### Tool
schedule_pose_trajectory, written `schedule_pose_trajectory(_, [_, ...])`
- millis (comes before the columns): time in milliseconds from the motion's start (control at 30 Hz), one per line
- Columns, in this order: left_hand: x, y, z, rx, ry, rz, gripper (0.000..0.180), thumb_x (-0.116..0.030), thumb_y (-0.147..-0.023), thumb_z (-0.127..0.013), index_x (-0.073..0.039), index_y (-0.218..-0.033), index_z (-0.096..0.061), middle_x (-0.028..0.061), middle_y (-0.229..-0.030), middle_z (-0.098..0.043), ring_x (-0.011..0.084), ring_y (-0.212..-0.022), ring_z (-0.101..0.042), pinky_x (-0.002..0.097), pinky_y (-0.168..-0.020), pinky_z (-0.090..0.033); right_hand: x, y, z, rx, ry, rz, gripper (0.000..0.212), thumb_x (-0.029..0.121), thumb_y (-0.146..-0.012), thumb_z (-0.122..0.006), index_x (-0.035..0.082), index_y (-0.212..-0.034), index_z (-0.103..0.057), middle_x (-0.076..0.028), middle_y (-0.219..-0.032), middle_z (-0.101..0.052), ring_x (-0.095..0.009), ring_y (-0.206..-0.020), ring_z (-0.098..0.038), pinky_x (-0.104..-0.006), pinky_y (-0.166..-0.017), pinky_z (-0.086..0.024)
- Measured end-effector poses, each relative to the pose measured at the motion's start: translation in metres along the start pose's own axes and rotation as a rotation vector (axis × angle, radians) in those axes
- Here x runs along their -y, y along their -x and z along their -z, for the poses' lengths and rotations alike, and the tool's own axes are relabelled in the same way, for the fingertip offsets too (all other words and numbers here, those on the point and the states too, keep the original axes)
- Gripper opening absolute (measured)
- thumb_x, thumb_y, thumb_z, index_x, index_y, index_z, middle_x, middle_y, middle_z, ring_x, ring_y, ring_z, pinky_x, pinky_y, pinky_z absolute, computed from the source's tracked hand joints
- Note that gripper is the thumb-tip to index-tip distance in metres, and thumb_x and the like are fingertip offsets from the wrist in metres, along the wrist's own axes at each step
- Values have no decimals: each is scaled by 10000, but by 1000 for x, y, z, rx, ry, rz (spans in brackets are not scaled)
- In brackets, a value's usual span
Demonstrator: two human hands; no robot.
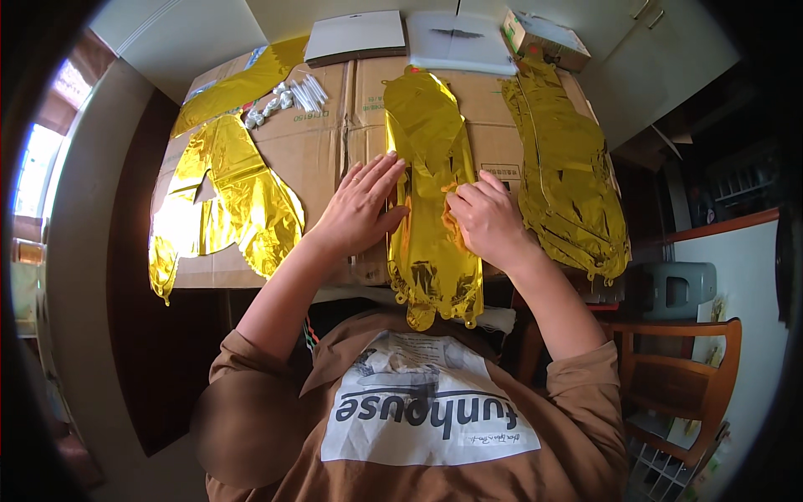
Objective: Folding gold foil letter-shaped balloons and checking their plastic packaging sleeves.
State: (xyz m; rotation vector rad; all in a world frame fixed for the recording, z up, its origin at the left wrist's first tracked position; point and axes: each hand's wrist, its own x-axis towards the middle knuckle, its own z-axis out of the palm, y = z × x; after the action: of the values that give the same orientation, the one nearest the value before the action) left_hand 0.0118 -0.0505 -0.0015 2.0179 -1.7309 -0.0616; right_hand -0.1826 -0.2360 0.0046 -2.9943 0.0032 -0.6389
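Observation:
Flattened gold foil balloons lie on a cardboard-covered table. The middle gold foil balloon (427, 167) runs lengthwise in front of me, its near end hanging past the table edge. My left hand (360, 205) rests flat along its left side, fingers stretched out and fingertips on the foil. At its right side my right hand (489, 217) is closed, with curled fingers gripping the crumpled foil; orange tones show in the creases there. To the left lies a forked gold foil balloon (251, 197). A long gold foil balloon (569, 167) lies to the right, reaching the near edge.
At the far left are another gold foil piece (222, 96), white tubes (309, 92) and small white-silver lumps (268, 109). Along the back sit a white stack (355, 38), a clear plastic sheet (460, 42) and an opened box (545, 38). A wooden chair (719, 356) stands right.

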Motion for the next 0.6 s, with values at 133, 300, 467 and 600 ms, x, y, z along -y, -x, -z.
schedule_pose_trajectory(133, [12,0,-7,-34,-72,-15,686,-371,-1004,-603,-69,-1576,-374,171,-1637,-356,340,-1536,-294,498,-1257,-213,0,-1,4,58,9,-8,184,72,-818,-702,29,-996,-682,-99,-926,-651,-288,-929,-660,-496,-1072,-459])
schedule_pose_trajectory(300, [26,-9,-7,11,-200,-26,701,-436,-1020,-555,-76,-1590,-359,142,-1668,-317,325,-1561,-247,497,-1267,-166,0,-1,2,31,-26,-12,144,114,-835,-732,44,-942,-666,-96,-904,-644,-287,-924,-658,-496,-1073,-456])
schedule_pose_trajectory(467, [31,-12,-13,87,-205,-36,776,-552,-1013,-510,-35,-1574,-372,155,-1663,-324,314,-1560,-251,506,-1268,-164,1,-2,5,68,-40,-28,234,167,-852,-761,37,-1034,-692,-83,-948,-665,-286,-943,-659,-494,-1056,-465])
schedule_pose_trajectory(600, [30,-14,-10,102,-234,-78,806,-583,-1010,-500,-28,-1578,-360,160,-1660,-326,315,-1560,-253,506,-1268,-167,1,-2,2,27,-38,-16,163,189,-864,-757,60,-871,-658,-98,-893,-647,-289,-918,-658,-492,-1071,-452])
